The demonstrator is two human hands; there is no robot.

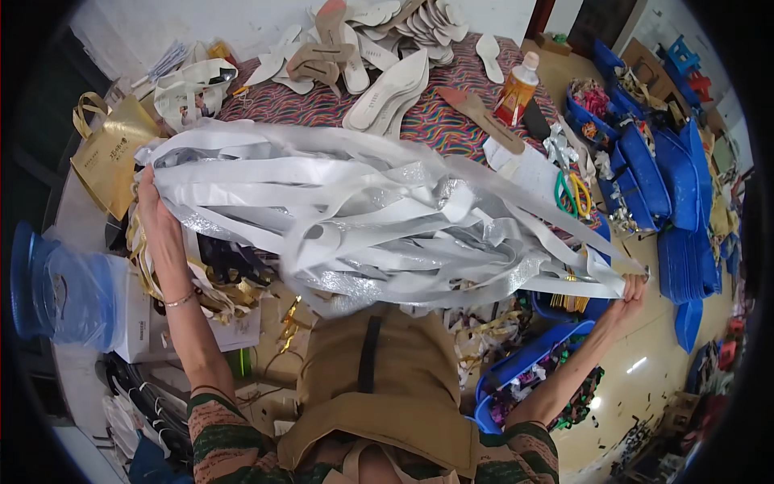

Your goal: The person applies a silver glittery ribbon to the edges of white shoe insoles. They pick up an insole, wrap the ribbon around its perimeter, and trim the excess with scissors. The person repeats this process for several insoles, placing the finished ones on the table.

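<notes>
A large tangled bundle of shiny silver-white strips (347, 202) stretches between my two hands, in front of my chest and over the near part of the table. My left hand (151, 196) is closed around the gathered strips at the left end. At the far right, my right hand (633, 292) grips the other end, where several strips run taut to the fingers. The middle of the bundle sags in loose loops, slightly blurred. My arms are spread wide. The bundle hides the near part of the patterned tablecloth (322, 111).
Beige insoles (379, 101) pile up at the back. A drink bottle (516, 89), papers (528, 173) and scissors (579, 195) lie to the right. A gold bag (117, 153) stands at left. Blue bins (641, 173) stack at right; another blue bin (484, 387) sits below my right arm.
</notes>
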